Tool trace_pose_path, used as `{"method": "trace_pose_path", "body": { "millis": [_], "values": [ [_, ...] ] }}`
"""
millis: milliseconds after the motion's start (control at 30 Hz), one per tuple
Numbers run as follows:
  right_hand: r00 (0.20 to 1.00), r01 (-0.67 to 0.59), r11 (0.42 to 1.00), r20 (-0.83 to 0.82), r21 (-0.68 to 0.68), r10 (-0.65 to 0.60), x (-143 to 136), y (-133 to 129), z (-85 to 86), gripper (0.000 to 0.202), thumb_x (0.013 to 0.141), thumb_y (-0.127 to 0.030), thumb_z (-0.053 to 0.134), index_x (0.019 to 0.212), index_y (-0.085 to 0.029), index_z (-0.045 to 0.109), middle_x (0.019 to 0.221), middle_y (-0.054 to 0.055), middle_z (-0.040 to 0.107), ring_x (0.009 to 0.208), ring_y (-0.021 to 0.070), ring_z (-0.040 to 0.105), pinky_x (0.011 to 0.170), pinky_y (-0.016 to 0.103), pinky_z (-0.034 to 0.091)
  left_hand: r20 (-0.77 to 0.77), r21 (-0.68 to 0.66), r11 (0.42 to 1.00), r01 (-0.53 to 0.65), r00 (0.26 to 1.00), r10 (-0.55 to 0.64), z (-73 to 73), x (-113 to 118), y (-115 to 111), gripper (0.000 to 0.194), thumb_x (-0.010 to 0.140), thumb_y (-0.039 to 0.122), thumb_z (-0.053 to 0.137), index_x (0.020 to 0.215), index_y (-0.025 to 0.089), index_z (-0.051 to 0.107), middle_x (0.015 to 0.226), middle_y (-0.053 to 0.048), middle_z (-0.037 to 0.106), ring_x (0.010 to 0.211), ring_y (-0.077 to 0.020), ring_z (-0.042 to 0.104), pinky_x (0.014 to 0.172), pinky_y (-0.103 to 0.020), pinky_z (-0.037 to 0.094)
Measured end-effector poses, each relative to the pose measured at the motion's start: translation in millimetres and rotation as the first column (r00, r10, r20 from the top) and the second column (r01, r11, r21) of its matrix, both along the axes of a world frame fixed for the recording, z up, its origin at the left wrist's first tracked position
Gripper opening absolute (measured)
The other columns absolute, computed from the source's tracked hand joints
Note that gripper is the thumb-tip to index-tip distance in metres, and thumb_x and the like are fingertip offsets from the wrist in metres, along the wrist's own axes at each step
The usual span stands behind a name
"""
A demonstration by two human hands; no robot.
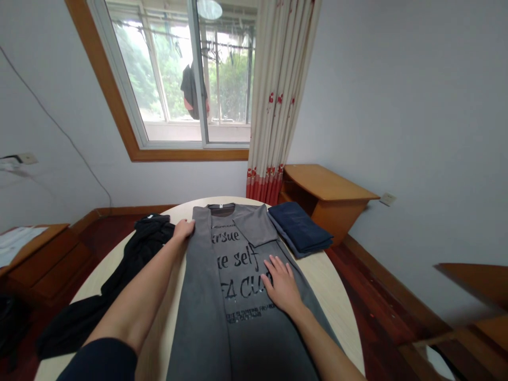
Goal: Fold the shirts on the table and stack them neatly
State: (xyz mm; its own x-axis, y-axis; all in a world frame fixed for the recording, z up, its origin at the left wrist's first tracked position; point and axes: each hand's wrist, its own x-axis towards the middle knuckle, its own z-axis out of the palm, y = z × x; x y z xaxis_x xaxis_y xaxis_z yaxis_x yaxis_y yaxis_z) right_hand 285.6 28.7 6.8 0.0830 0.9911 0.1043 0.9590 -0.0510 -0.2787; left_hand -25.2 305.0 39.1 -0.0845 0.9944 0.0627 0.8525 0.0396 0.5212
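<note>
A grey T-shirt (254, 330) with black lettering lies on the round pale table (341, 301), its left side folded inward over the print and its right sleeve laid across the chest. My left hand (184, 229) is at the shirt's upper left edge, fingers closed around the folded fabric near the shoulder. On the right part of the print rests my right hand (281, 283), flat with fingers spread, holding nothing.
Folded dark blue clothes (299, 227) lie at the table's back right. Crumpled black clothing (137, 264) spreads along the left side. Beyond stand a wooden desk (329, 182), a curtain (278, 106) and a window. A wooden cabinet (35, 259) is at far left.
</note>
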Motion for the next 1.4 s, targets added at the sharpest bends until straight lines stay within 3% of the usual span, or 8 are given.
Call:
{"method": "trace_pose_path", "body": {
  "millis": [167,367,667,833,1000,1167,1267,1400],
  "values": [
    [1.0,0.02,0.999,0.014,-0.028,-0.02,-3.8,-0.3,1.8,0.055,0.098,-0.04,0.038,0.147,-0.018,0.049,0.16,0.009,0.034,0.15,0.0284,0.028,0.122,0.051,0.018,0.058,-0.198,0.98,0.002,0.998,0.01,1.9,-6.1,32.4,0.03,0.077,0.041,0.07,0.078,0.011,0.068,0.07,-0.012,0.07,0.07,-0.0267,0.069,0.058,-0.031,0.051],
    [0.999,-0.037,0.993,0.0,-0.116,0.038,-7.0,13.8,12.1,0.058,0.096,-0.041,0.042,0.15,-0.02,0.045,0.161,0.01,0.031,0.15,0.0293,0.026,0.121,0.052,0.018,0.006,-0.181,0.984,0.008,1.0,-0.007,-1.0,-13.5,46.8,0.024,0.077,0.037,0.068,0.067,0.015,0.062,0.068,-0.012,0.068,0.077,-0.0296,0.069,0.063,-0.033,0.05],
    [0.993,-0.109,0.987,-0.051,-0.117,0.104,-24.7,51.5,20.1,0.058,0.099,-0.044,0.04,0.152,-0.019,0.043,0.162,0.01,0.03,0.151,0.0287,0.024,0.122,0.053,0.015,-0.106,-0.023,1.0,0.008,0.994,-0.01,19.6,-48.1,51.8,0.037,0.093,0.043,0.047,0.089,0.011,0.066,0.092,-0.015,0.073,0.093,-0.0304,0.068,0.083,-0.037,0.053],
    [0.992,-0.121,0.991,-0.025,-0.049,0.12,-19.4,54.7,10.3,0.057,0.1,-0.046,0.038,0.151,-0.021,0.043,0.162,0.007,0.03,0.151,0.0262,0.024,0.123,0.05,0.015,-0.207,0.087,0.995,0.051,0.978,-0.033,16.4,-35.7,39.4,0.05,0.091,0.037,0.048,0.125,0.001,0.058,0.136,-0.025,0.058,0.125,-0.036,0.056,0.104,-0.042,0.044],
    [0.992,-0.123,0.992,-0.007,-0.023,0.123,-17.2,53.2,5.6,0.057,0.101,-0.046,0.038,0.15,-0.019,0.044,0.161,0.008,0.032,0.151,0.0252,0.026,0.123,0.048,0.016,-0.439,0.103,0.914,0.393,0.842,-0.313,-17.6,-24.7,-28.0,0.063,0.094,0.045,0.043,0.144,0.007,0.047,0.156,-0.021,0.04,0.147,-0.0331,0.033,0.12,-0.048,0.023],
    [0.991,-0.132,0.991,0.011,0.006,0.132,-17.0,53.7,2.1,0.057,0.101,-0.045,0.037,0.149,-0.016,0.045,0.16,0.009,0.034,0.15,0.0247,0.027,0.123,0.047,0.017,-0.461,0.07,0.849,0.524,0.772,-0.438,-53.8,-43.2,-134.0,0.063,0.098,0.049,0.036,0.149,0.014,0.046,0.158,-0.014,0.037,0.149,-0.0306,0.03,0.12,-0.05,0.025],
    [0.99,-0.138,0.99,0.015,0.022,0.138,-16.3,53.8,-0.4,0.057,0.101,-0.045,0.037,0.148,-0.015,0.046,0.16,0.011,0.036,0.149,0.0251,0.028,0.122,0.048,0.018,-0.459,0.092,0.792,0.603,0.731,-0.504,-61.3,-58.1,-203.7,0.062,0.101,0.051,0.033,0.154,0.018,0.038,0.161,-0.01,0.032,0.15,-0.0281,0.028,0.12,-0.048,0.028],
    [0.991,-0.136,0.99,0.016,0.039,0.136,-15.4,53.7,-2.7,0.056,0.101,-0.044,0.039,0.147,-0.014,0.048,0.159,0.012,0.037,0.149,0.0255,0.029,0.122,0.047,0.018,-0.466,0.108,0.719,0.687,0.673,-0.573,-55.2,-71.7,-290.9,0.065,0.102,0.05,0.037,0.159,0.024,0.021,0.163,-0.007,0.026,0.151,-0.028,0.025,0.12,-0.049,0.029]
  ]
}}
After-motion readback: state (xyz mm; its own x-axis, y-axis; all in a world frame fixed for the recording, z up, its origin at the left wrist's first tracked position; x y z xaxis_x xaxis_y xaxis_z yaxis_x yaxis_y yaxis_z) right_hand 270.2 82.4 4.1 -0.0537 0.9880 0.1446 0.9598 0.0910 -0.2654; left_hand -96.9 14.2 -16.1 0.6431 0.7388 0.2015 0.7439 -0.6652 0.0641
